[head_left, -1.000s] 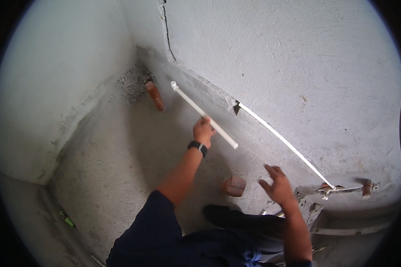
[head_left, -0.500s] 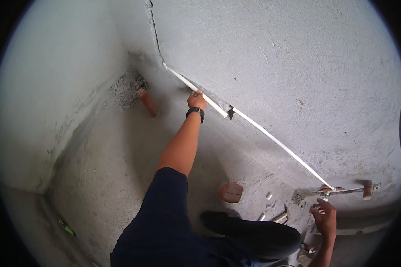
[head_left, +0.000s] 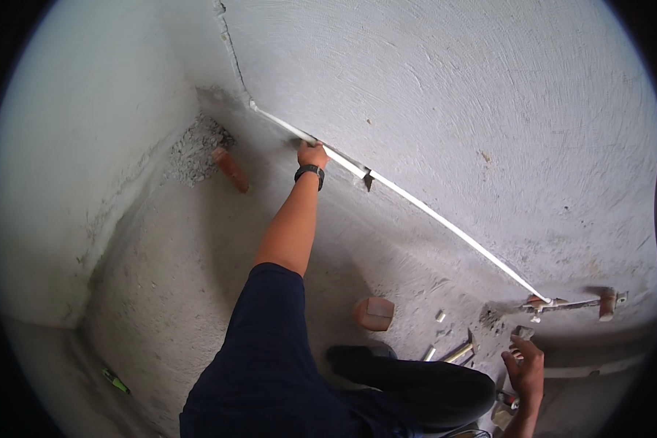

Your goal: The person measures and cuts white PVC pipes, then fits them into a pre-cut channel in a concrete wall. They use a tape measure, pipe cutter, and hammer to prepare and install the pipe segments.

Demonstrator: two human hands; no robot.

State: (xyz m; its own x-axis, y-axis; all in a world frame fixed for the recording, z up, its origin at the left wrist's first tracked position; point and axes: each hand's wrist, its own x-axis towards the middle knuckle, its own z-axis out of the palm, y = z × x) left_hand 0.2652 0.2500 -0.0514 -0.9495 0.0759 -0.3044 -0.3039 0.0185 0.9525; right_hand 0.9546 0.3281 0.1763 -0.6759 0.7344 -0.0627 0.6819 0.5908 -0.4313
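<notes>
My left hand, with a dark wristband below it, reaches far forward and is closed round a white plastic pipe. That pipe lies along a groove in the grey wall. Its near end meets a dark notch, and past this a longer white pipe runs down to the right, to fittings low on the wall. My right hand is at the lower right, fingers loosely curled and apart. A small grey lump shows at its fingertips; whether they touch it I cannot tell.
Red-brown pipe stubs stand at the far left and in the middle of the floor. Rubble fills the far corner. A hammer and white pipe offcuts lie by my leg. A green object is at left.
The held pipe's near end has moved up against the wall, nearly in line with the longer pipe. My left hand has shifted up and left; my right hand is lower, away from the fittings.
</notes>
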